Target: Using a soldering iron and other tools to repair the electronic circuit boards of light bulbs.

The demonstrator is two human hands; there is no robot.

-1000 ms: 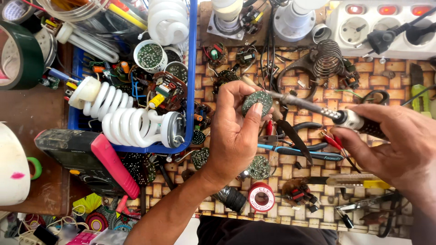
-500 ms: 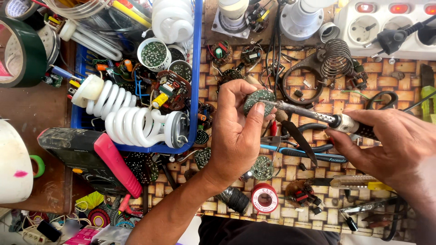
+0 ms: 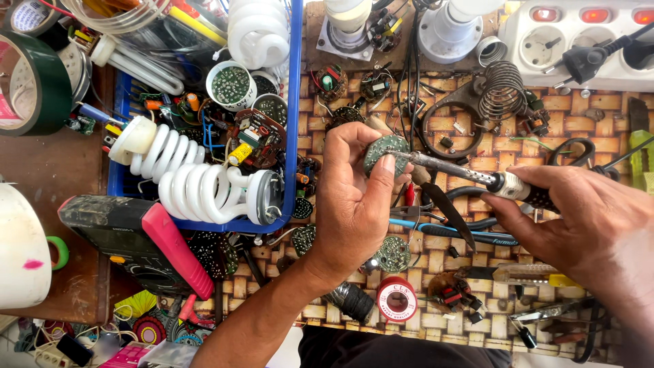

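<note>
My left hand (image 3: 354,204) holds a small round green circuit board (image 3: 380,151) between thumb and fingers, above the woven mat. My right hand (image 3: 586,225) grips the dark handle of a soldering iron (image 3: 463,172), whose metal tip touches the board's right edge. A solder spool (image 3: 397,300) with a red and white label lies on the mat below my left wrist. Another round board (image 3: 392,254) lies just under my left hand.
A blue tray (image 3: 294,123) at left holds spiral lamp tubes (image 3: 197,184) and loose lamp parts. A multimeter (image 3: 129,238) lies below it. A white power strip (image 3: 579,41) and coiled iron stand (image 3: 503,88) sit at the back right, scissors (image 3: 579,151) and pliers (image 3: 449,225) nearby.
Both hands have shifted slightly lower and left in view with the board and iron. The tip stays at the board's edge.
</note>
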